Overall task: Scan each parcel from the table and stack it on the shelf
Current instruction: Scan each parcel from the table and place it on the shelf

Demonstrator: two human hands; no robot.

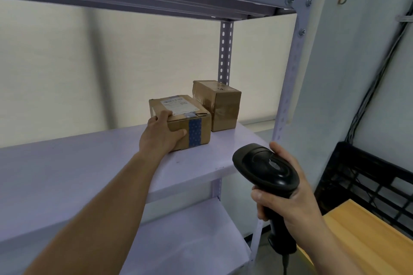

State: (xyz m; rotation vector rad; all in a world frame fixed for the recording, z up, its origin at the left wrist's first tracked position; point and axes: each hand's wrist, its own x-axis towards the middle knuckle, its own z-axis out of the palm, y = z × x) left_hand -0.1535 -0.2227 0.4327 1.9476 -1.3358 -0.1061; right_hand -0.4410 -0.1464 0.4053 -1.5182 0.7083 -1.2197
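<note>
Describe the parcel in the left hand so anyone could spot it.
On the lavender shelf board, two brown parcels sit near the rear post. The nearer parcel is it, gripped by the left hand. Unlike the rear parcel, it has a white label and blue tape.

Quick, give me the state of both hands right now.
Left hand: gripping the front cardboard parcel on the shelf.
Right hand: closed around the handle of the black barcode scanner.

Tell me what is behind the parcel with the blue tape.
A second cardboard parcel stands behind the taped parcel, to its right, on the shelf. Its lower left part is covered, so contact is unclear.
</note>
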